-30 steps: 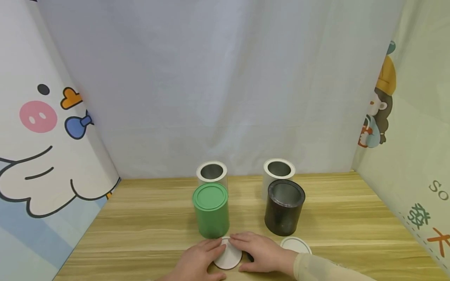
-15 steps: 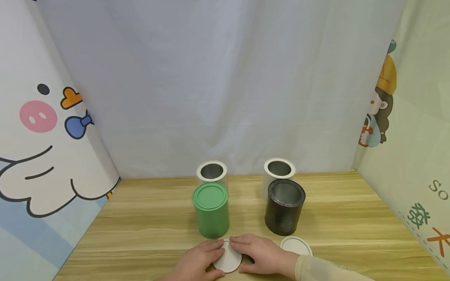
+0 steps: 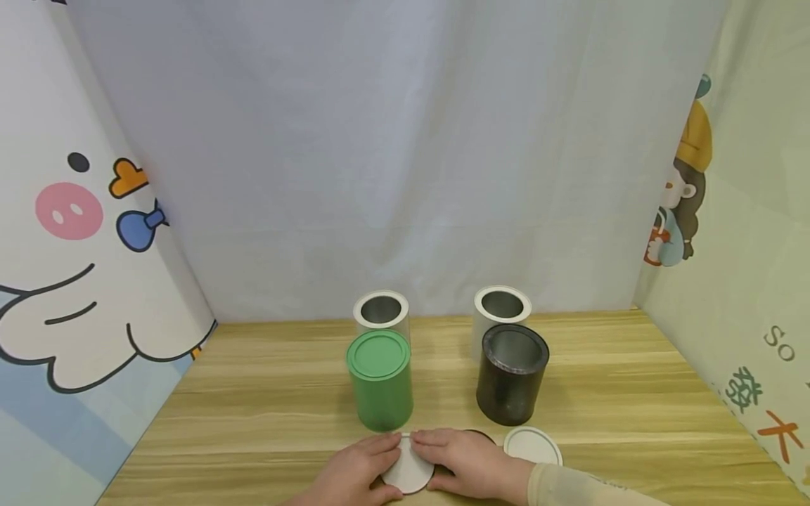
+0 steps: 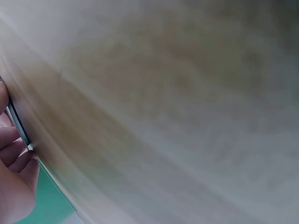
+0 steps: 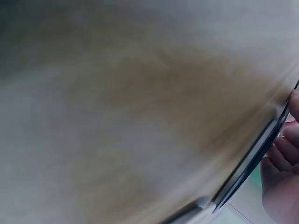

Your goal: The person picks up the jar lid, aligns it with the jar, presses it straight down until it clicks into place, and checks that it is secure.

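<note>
Just in front of the green can (image 3: 381, 383), holding a white lid (image 3: 410, 469) with left hand (image 3: 356, 469) and right hand (image 3: 470, 464).

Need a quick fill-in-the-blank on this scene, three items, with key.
1. Only the ____ can has a closed top.
2. The left hand and right hand both touch a ____ lid.
3. At the back of the table stand ____ white cans.

Missing words: green; white; two.
</note>
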